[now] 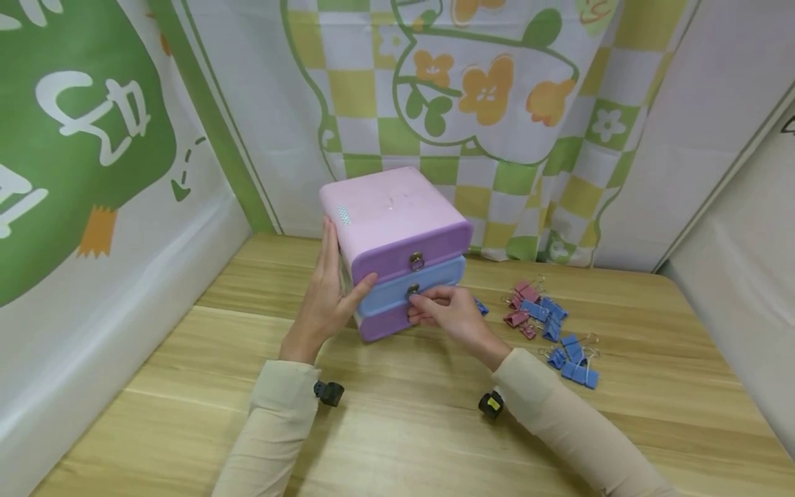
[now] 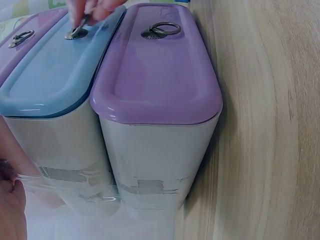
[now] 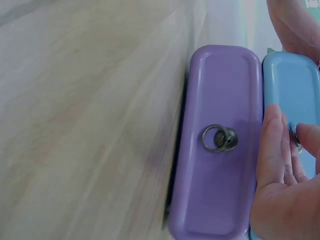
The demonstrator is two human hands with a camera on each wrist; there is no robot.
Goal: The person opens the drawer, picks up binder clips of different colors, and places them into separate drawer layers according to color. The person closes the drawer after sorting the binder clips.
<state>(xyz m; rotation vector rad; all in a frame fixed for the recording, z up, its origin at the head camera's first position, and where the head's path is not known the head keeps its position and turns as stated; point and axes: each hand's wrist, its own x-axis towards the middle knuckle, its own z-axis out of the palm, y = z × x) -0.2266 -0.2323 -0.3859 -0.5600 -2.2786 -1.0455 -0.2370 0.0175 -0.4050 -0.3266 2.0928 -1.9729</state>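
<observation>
A small drawer box (image 1: 397,207) with a pink top stands on the table, its front turned toward me. Its three drawers are stacked: a purple top drawer (image 1: 385,259), a blue middle drawer (image 1: 379,297) and a purple bottom drawer (image 1: 384,326), each with a metal ring pull. My left hand (image 1: 319,300) presses on the box's left side with fingers extended, thumb at the front edge by the blue drawer. My right hand (image 1: 456,317) pinches the blue drawer's ring pull (image 2: 85,21) between thumb and fingers. The bottom drawer's ring pull (image 3: 216,138) hangs free beside that hand.
To the right of the box lie red binder clips (image 1: 517,317) and blue binder clips (image 1: 580,374) in loose groups. One more blue clip (image 1: 481,306) shows just behind my right hand. A patterned curtain (image 1: 484,90) hangs behind the wooden table (image 1: 410,428).
</observation>
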